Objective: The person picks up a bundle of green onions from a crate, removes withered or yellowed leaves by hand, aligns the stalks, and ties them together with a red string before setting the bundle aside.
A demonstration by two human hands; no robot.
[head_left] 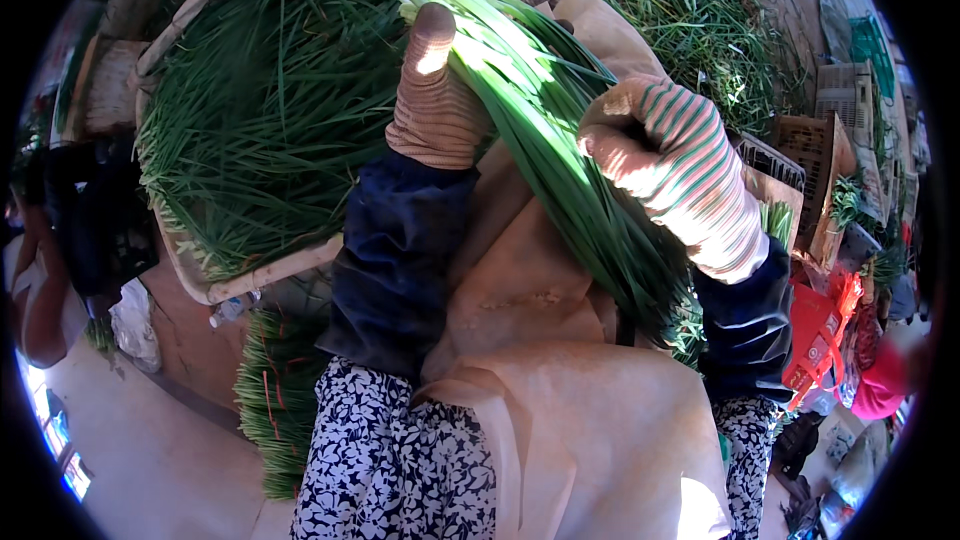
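A bunch of garlic chives [555, 150] slants across my lap, pale stem ends up at the far left and green leaf tips down toward the near right. My left hand [437, 105], in a brown ribbed glove, grips it close to the stem ends with the thumb on top. Against the bunch's right side is my right hand [685, 160], in a striped glove. Its fingers curl in to meet the thumb at the leaves; what lies inside the pinch is hidden. A tan apron [590, 430] covers my lap beneath the bunch.
To the left, a shallow pale-rimmed tray [270, 265] holds a heap of loose chives [270, 130]. Tied chive bundles [270, 405] stand below it. Loose green leaves [690, 25] lie beyond my hands. Crates [805, 145] and a red bag [815, 340] are at the right.
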